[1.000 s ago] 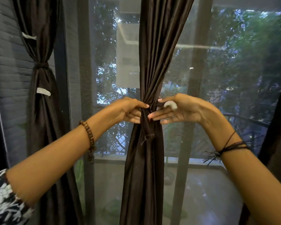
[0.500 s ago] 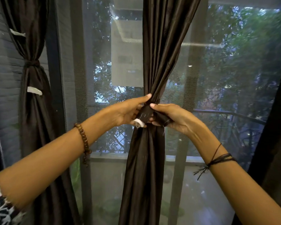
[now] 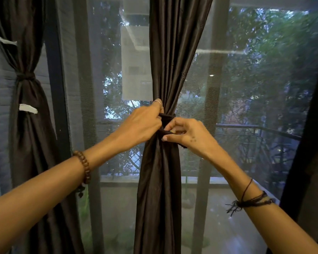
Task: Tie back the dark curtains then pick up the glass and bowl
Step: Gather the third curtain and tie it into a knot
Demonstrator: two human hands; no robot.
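Observation:
A dark brown curtain (image 3: 165, 61) hangs gathered in the middle of the window. A dark tie-back band (image 3: 166, 119) is wrapped around its waist. My left hand (image 3: 141, 123) pinches the band at the curtain's left side, fingers closed on it. My right hand (image 3: 187, 132) grips the band's loose end just to the right and slightly lower. A second dark curtain (image 3: 26, 99) at the left is bound with its own tie at mid height. No glass or bowl is in view.
A grey mesh screen (image 3: 246, 88) covers the window behind the curtains, with trees and a railing outside. Another dark curtain edge (image 3: 312, 143) runs down the far right. A grey wall (image 3: 0, 79) stands behind the left curtain.
The band has been brought around the curtain's front. My left hand has risen a little, my right hand now holds the band's end lower, and the white tab no longer shows.

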